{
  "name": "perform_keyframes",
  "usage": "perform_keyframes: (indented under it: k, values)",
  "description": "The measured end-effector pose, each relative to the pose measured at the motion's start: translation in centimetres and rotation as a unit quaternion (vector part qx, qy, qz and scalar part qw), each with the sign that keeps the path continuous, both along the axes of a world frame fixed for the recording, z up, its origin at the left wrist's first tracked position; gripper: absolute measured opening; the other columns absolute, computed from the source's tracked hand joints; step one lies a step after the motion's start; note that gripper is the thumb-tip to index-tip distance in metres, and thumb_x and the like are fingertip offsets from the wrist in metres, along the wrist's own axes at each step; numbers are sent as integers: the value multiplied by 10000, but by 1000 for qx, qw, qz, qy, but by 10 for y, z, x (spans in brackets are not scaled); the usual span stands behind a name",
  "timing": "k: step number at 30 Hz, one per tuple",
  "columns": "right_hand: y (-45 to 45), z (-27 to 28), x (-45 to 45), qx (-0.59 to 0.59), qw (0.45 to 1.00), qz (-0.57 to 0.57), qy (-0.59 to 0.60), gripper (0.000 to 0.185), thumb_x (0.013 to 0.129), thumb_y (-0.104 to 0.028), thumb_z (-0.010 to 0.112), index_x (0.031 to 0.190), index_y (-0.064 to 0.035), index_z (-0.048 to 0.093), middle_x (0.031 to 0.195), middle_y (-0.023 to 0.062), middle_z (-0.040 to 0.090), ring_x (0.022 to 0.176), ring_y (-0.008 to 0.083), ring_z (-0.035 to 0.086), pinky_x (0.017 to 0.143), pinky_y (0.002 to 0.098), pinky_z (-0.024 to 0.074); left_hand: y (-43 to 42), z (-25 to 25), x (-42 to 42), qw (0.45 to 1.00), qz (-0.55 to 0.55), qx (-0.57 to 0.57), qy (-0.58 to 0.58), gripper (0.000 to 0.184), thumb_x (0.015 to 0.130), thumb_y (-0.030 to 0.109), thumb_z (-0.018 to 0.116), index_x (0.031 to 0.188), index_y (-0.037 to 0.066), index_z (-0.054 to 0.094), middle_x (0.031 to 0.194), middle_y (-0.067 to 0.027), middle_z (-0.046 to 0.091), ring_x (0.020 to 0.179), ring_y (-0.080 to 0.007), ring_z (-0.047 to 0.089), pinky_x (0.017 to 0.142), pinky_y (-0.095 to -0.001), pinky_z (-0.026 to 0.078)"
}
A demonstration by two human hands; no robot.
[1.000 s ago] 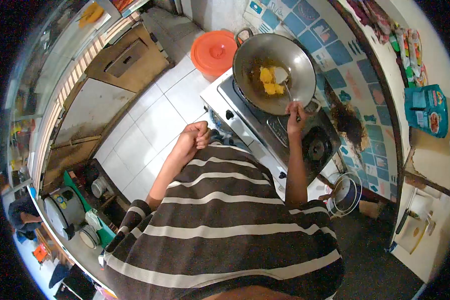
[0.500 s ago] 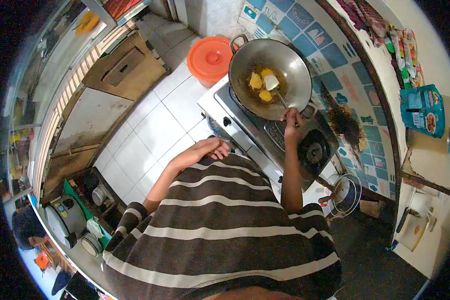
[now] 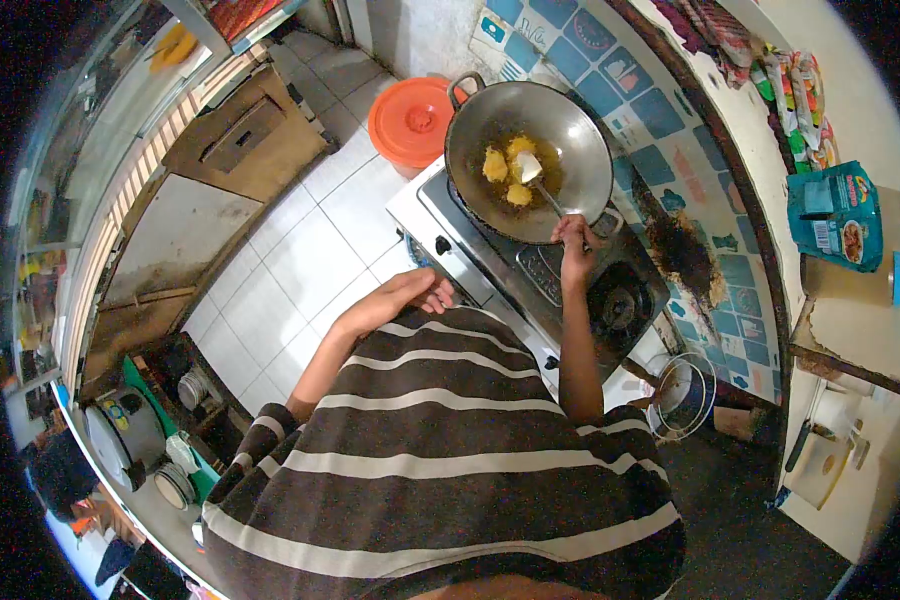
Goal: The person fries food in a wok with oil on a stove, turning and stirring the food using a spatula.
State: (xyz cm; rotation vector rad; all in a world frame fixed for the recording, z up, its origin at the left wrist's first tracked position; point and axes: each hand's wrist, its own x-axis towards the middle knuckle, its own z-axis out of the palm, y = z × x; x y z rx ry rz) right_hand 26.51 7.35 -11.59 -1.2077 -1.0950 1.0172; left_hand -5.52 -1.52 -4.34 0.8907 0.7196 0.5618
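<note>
My right hand (image 3: pixel 575 240) is closed round the handle of a metal spatula (image 3: pixel 545 190). The spatula's pale blade rests in a wok (image 3: pixel 582 130), among several yellow pieces of frying food (image 3: pixel 495 165) in shallow oil. The wok has two loop handles and sits on the far burner of a gas stove (image 3: pixel 540 275). In front of my striped shirt, my left hand (image 3: pixel 405 295) hangs loosely with nothing in it, its fingers slightly bent, near the stove's front edge.
An orange lidded bucket (image 3: pixel 410 120) stands on the tiled floor beyond the stove. A second burner (image 3: pixel 620 308) is near my right forearm. Right of the tiled wall, a shelf holds a teal pouch (image 3: pixel 835 218). A clear container (image 3: pixel 685 390) stands past the stove's near end.
The spatula blade has shifted slightly among the food pieces. The whole view has slid a little to the left. My left hand stays about where it was.
</note>
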Motion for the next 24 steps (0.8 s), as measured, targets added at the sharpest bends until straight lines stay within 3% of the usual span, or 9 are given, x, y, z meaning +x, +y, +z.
perform_keyframes:
  k: [4, 7, 10, 14, 17, 24]
  values:
    - [7, -11, 6, -29, 999, -9, 24, 315, 975, -257, 455, 782, -18, 521, 739, 42, 519, 645, 119, 500, 622, 269, 428, 4, 12, 4, 1000, -2, 16, 4, 525, 993, 455, 326, 1073, -16, 545, 1011, -107, 600, 929, -178, 564, 874, -299, 441]
    - [10, -1, 13, -39, 998, -31, -31, 338, 981, -288, 465, 788, -18, 530, 734, 39, 519, 636, 120, 492, 609, 265, 415, 8, 14, 4, 1000, -2, 17, 5, 471, 1015, 390, 307, 1057, 1, 569, 983, -85, 609, 897, -147, 559, 850, -271, 447]
    - [17, -3, 23, 97, 994, -36, -20, 313, 979, -273, 480, 803, -19, 530, 749, 36, 520, 646, 118, 479, 605, 264, 403, 14, 16, 3, 1000, 15, 17, 20, 453, 1016, 376, 309, 1008, 9, 575, 955, -71, 601, 881, -139, 544, 840, -265, 436]
    - [20, 1, 26, 62, 991, -92, -70, 233, 981, -180, 476, 816, -18, 509, 781, 31, 507, 664, 114, 461, 604, 253, 384, 23, 27, 1, 997, 6, 58, 52, 418, 1006, 376, 347, 973, 20, 563, 913, -45, 576, 855, -129, 518, 823, -261, 420]
    - [20, -7, 26, 43, 990, -131, -41, 232, 984, -156, 459, 802, -20, 504, 743, 30, 493, 643, 118, 458, 601, 250, 384, 28, 28, 1, 998, 7, 52, 35, 395, 989, 387, 401, 957, 26, 558, 899, -30, 563, 846, -127, 511, 819, -263, 415]
    - [13, -7, 15, 48, 989, -119, -75, 237, 966, -163, 489, 777, -20, 498, 725, 59, 522, 625, 128, 479, 607, 263, 400, 38, 22, 1, 998, -1, 55, 19, 383, 995, 379, 397, 960, 33, 558, 897, -26, 569, 843, -122, 513, 821, -253, 417]
